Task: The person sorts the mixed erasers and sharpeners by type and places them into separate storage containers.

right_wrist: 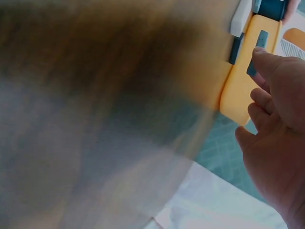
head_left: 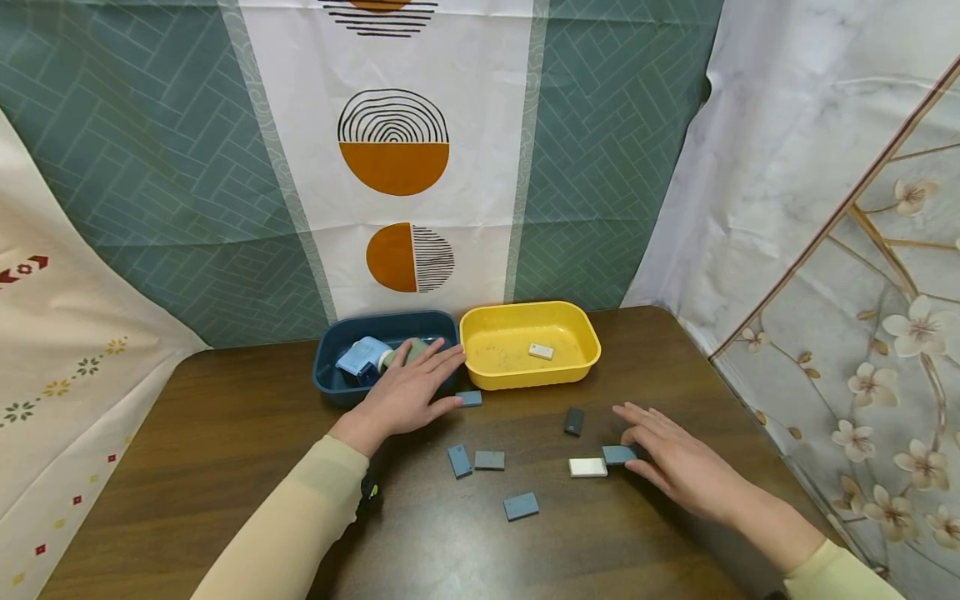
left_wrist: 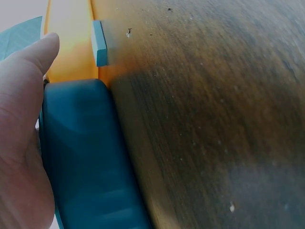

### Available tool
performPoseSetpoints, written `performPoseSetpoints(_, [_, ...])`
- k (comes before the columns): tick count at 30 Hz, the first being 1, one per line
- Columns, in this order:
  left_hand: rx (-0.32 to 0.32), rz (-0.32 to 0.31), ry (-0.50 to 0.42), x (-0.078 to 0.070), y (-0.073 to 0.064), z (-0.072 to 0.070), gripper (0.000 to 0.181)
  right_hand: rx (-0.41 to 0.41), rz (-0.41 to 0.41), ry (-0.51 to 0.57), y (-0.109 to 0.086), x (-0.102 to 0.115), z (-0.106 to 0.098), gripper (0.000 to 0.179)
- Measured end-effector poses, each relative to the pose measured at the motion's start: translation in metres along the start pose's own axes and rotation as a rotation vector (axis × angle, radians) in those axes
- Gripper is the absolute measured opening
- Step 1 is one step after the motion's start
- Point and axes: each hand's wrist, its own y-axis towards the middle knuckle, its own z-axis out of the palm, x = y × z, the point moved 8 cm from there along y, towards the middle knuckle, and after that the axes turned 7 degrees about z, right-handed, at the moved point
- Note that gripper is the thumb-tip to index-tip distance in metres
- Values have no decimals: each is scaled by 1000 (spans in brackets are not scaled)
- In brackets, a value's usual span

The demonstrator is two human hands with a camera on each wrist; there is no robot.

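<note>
My right hand (head_left: 678,458) pinches a small blue-grey rectangular tile (head_left: 618,455) between thumb and fingers, above the table's right side. In the right wrist view that tile (right_wrist: 263,38) sticks out past the thumb. A white tile (head_left: 588,467) lies just left of it, and a dark grey tile (head_left: 573,421) farther back. My left hand (head_left: 408,387) is spread with straight fingers over the right part of the navy bin (head_left: 330,388), holding nothing visible. Near its thumb lies a blue tile (head_left: 470,399), by the yellow bin (head_left: 525,380).
Inside the navy bin are a light blue packet (head_left: 363,356) and other items, partly hidden by the left hand. One white tile (head_left: 541,351) lies in the yellow bin. Around mid-table are a blue tile (head_left: 460,461), a grey tile (head_left: 490,460) and another blue tile (head_left: 521,506).
</note>
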Motion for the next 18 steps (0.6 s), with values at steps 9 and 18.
performPoseSetpoints(9, [12,-4,-2,1,0,1,80,-56,-35,-32,20,2,-11,26])
performPoseSetpoints(18, [19,-9,8,0,0,0,79,-79,-9,-22,52,2,-23,21])
